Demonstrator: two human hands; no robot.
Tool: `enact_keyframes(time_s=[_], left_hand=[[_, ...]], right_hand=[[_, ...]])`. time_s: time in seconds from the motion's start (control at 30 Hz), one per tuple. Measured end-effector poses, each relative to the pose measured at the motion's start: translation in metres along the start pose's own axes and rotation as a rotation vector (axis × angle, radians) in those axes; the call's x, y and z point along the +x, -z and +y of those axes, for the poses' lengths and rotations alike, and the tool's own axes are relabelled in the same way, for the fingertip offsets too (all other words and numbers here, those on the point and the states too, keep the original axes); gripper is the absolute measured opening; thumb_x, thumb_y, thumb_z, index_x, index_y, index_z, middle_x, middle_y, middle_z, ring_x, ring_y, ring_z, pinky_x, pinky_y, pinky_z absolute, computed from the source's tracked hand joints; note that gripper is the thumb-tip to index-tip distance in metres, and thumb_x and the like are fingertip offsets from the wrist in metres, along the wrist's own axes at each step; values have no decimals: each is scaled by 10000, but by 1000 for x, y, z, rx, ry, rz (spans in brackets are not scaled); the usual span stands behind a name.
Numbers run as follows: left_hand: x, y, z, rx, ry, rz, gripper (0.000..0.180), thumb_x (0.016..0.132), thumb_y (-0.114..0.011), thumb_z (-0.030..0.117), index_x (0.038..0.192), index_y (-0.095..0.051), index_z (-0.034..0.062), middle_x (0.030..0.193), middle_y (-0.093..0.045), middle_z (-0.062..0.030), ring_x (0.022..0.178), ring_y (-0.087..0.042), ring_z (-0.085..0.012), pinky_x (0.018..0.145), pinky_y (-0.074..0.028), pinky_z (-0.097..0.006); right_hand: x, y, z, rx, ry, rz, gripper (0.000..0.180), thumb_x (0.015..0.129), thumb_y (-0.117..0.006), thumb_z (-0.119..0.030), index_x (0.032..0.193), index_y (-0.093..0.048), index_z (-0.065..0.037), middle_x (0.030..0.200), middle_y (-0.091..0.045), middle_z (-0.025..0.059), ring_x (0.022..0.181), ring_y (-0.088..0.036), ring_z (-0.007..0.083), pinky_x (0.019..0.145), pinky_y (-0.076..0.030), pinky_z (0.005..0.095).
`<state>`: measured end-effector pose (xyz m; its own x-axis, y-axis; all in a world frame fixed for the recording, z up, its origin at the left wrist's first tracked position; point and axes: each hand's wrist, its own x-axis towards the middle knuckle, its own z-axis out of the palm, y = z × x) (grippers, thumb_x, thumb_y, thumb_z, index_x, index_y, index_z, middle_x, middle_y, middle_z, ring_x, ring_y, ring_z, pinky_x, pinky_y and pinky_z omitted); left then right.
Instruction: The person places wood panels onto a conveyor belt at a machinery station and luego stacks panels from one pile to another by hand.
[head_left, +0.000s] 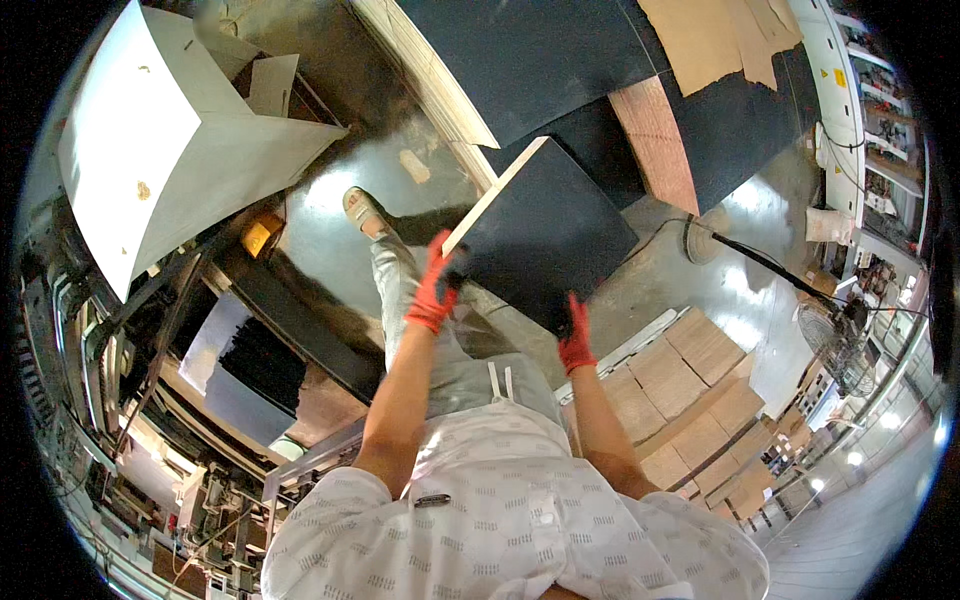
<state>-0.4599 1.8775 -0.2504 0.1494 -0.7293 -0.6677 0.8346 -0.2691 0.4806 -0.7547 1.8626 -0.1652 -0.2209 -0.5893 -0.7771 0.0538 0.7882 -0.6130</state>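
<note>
Between my two hands is a black-faced board [550, 235] with a pale wooden edge along its far left side. My left hand [436, 290], in a red glove with a dark palm, grips the board at its near left corner. At its near right side, my right hand [575, 338] in a matching glove holds the edge; its fingers are partly hidden against the dark surface. Just beyond lie stacks of larger black boards [530, 60] with light layered edges. The held board overlaps them in view; whether it touches them I cannot tell.
Brown cardboard [715, 40] lies on the far right stack. Wood-coloured boards [690, 390] are piled at my right, near a standing fan [835, 345] and a dark cable [760, 258]. A machine with a white angled hood [240, 150] stands at the left, above black strips [262, 365].
</note>
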Motion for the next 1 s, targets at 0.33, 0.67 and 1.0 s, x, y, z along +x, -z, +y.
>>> enact_keyframes(time_s=[0.33,0.67,1.0], left_hand=[[74,-78,71,807,-41,-374,659,911,-788,309,1407,-480,3,1334,-599,-149,1256,-555,-233,1093,-422,-357],[-16,-75,-37,134,113,-34,624,995,-673,178,1522,-359,61,1534,-444,-99,1393,-436,-223,1136,-394,-368],[53,-132,-16,-205,168,175,511,966,-716,353,1413,-522,199,1318,-621,-33,1128,-628,-197,910,-513,-364]], right_hand=[[3,-5,35,667,-273,-125,525,1025,-569,-470,1433,-551,-140,1448,-573,123,1312,-530,346,1111,-440,541],[90,37,-60,-286,703,7,472,968,-585,9,1436,-523,-20,1422,-604,131,1266,-598,271,1116,-472,392],[144,-50,-164,649,116,-20,506,1020,-587,-396,1398,-607,-60,1432,-609,85,1292,-564,309,1146,-413,452]])
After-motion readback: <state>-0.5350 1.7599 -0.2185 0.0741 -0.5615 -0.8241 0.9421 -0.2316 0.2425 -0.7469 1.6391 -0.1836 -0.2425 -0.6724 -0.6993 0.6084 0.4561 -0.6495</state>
